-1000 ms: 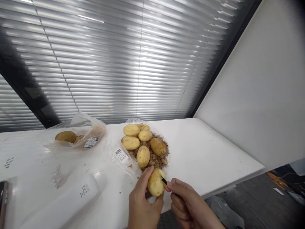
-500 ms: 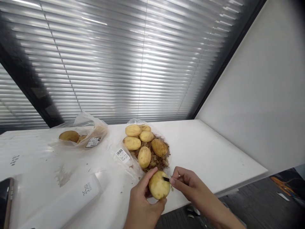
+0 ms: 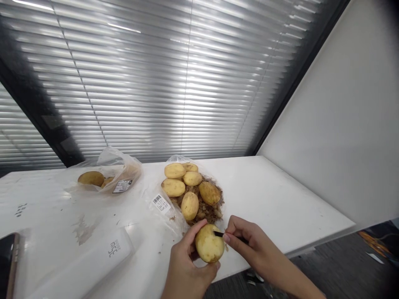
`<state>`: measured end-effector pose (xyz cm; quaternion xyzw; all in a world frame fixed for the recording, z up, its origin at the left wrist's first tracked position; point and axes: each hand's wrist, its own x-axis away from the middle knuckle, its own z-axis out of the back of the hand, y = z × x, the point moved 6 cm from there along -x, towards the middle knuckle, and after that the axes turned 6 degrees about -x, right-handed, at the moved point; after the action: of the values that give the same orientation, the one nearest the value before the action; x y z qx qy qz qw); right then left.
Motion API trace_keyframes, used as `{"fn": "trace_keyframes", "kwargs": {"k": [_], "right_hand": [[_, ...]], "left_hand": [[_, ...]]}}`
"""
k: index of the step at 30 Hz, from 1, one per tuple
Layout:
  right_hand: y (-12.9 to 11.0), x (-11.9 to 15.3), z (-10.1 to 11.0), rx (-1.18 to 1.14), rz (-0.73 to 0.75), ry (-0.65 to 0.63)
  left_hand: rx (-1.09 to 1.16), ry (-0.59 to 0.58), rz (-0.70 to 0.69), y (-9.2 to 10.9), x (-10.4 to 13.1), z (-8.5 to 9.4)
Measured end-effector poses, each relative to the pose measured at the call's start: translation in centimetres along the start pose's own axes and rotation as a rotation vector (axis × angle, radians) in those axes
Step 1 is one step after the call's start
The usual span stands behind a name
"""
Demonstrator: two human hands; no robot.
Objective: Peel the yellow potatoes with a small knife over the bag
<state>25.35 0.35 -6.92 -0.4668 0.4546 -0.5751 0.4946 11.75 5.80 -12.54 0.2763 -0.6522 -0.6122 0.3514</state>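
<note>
My left hand (image 3: 191, 265) is wrapped round a potato (image 3: 209, 244), pale yellow with some brown patches of skin, near the table's front edge. Pinched in my right hand (image 3: 247, 241) is a thin black tool (image 3: 218, 234), whose tip touches the potato's upper right side; its exact kind does not show. Just beyond the hands, several mostly peeled potatoes (image 3: 173, 187) rest on a clear plastic bag (image 3: 170, 218) with a barcode label. A browner potato (image 3: 209, 193) lies on the heap of brown peelings (image 3: 211, 212) there.
On the white table (image 3: 268, 195), another plastic bag (image 3: 123, 168) at the left holds unpeeled potatoes (image 3: 91, 178). A white power bank-like object (image 3: 93, 259) lies front left, beside a phone (image 3: 8, 259) at the edge. Blinds stand behind; a white partition (image 3: 336, 124) rises at the right.
The black tool's rear end now shows behind my right fingers. Both hands and the potato stay almost in place; the whole view has shifted slightly.
</note>
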Motion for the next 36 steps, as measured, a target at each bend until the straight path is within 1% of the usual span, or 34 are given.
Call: {"fn": "trace_keyframes", "kwargs": {"k": [6, 13, 16, 19, 23, 25, 26, 31, 36], "right_hand": [[0.2, -0.2, 0.1, 0.06, 0.025, -0.002], [-0.1, -0.1, 0.0, 0.211, 0.043, 0.039], [-0.1, 0.0, 0.1, 0.222, 0.031, 0.047], [0.4, -0.2, 0.3, 0.079, -0.051, 0.047], [1.9, -0.4, 0.7, -0.168, -0.304, 0.074], [2.4, -0.2, 0.7, -0.222, -0.383, 0.083], [2.5, -0.2, 0.7, -0.237, -0.397, 0.087], [2.5, 0.3, 0.1, -0.284, -0.391, 0.11], [1.6, 0.4, 0.2, -0.117, -0.26, 0.133]], "left_hand": [[0.007, 0.022, -0.004, 0.1, -0.1, 0.1], [0.004, 0.048, 0.024, 0.4, -0.1, 0.1], [0.003, 0.051, 0.024, 0.5, -0.1, 0.1], [-0.011, 0.047, 0.002, 0.3, -0.1, 0.0], [-0.017, 0.083, -0.023, 0.1, 0.0, 0.0], [-0.018, 0.09, -0.03, 0.0, 0.0, 0.0], [-0.022, 0.088, -0.033, 0.0, -0.1, 0.0], [-0.047, 0.072, -0.039, -0.1, -0.2, -0.1], [-0.063, 0.078, -0.045, -0.3, -0.1, -0.1]]}}
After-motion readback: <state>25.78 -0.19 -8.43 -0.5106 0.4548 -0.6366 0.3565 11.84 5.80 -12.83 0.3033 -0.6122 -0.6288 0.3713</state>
